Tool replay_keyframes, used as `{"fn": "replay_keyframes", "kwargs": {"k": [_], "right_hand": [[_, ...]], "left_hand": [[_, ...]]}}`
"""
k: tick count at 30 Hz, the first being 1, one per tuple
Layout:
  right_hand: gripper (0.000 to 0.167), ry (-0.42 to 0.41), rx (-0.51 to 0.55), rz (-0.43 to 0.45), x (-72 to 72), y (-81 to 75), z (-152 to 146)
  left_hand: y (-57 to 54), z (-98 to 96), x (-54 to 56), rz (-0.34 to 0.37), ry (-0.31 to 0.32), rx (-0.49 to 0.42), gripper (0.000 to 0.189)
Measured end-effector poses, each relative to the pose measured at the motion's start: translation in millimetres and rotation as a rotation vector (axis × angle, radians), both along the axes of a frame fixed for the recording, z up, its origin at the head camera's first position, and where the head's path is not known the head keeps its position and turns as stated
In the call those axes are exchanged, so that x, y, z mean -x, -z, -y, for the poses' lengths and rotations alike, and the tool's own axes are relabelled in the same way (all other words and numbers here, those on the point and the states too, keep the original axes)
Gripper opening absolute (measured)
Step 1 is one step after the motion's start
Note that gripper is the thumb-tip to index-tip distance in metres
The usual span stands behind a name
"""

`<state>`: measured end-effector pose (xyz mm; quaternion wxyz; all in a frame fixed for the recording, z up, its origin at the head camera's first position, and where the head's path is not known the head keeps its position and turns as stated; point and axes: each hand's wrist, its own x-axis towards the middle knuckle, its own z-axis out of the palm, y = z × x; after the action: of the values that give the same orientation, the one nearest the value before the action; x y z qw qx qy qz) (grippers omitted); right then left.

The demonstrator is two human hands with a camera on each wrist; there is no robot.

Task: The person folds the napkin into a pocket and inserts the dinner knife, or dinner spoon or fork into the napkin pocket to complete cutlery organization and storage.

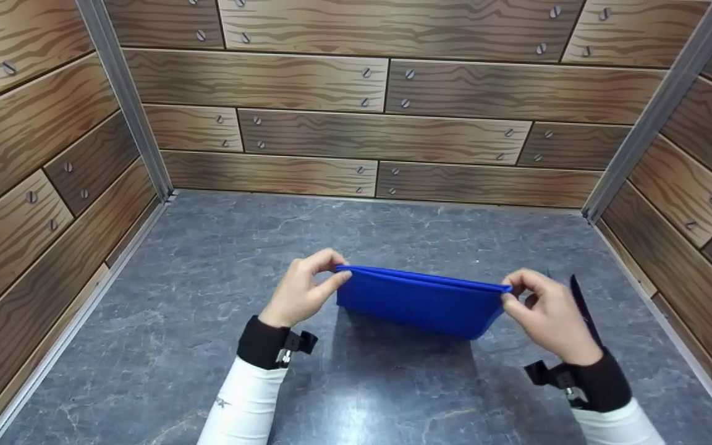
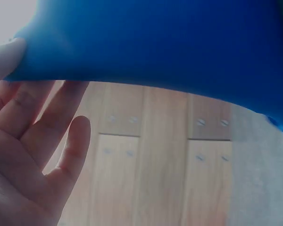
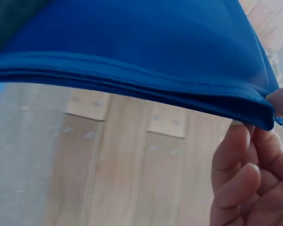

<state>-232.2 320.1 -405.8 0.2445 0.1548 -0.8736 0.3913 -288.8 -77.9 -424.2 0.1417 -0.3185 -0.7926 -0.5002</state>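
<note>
A folded blue cloth hangs between my two hands over the grey surface, its top edge sloping down slightly to the right. My left hand pinches its top left corner between thumb and fingers. At the top right corner, my right hand pinches the cloth the same way. Layers and a stitched hem show along the edge of the blue cloth in the right wrist view. The left wrist view has the thumb on one face of the cloth and fingers behind it, the little finger free.
Beyond my right hand lies a thin black pointed object, partly hidden by the hand and wrist. Wood-patterned panels wall in the grey marbled tabletop at the back and both sides. Metal strips run up the corners.
</note>
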Motion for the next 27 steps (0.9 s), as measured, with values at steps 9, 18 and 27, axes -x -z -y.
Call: {"fn": "replay_keyframes", "kwargs": {"k": [9, 18, 27], "right_hand": [[0.017, -0.173, 0.069, 0.158, -19.7, -43.6, -8], [0.013, -0.371, 0.179, 0.693, 28.4, -21.2, -12], [0.030, -0.285, 0.260, 0.974, 117.9, 53.9, 4]], "left_hand": [[-39.7, 11.9, -30.9, 0.058, 0.087, -0.035, 0.010], [-7.5, 17.4, 0.9, 0.594, 0.161, -0.101, 0.014], [68.6, -0.6, 79.4, 0.872, -0.065, 0.001, 0.013]]}}
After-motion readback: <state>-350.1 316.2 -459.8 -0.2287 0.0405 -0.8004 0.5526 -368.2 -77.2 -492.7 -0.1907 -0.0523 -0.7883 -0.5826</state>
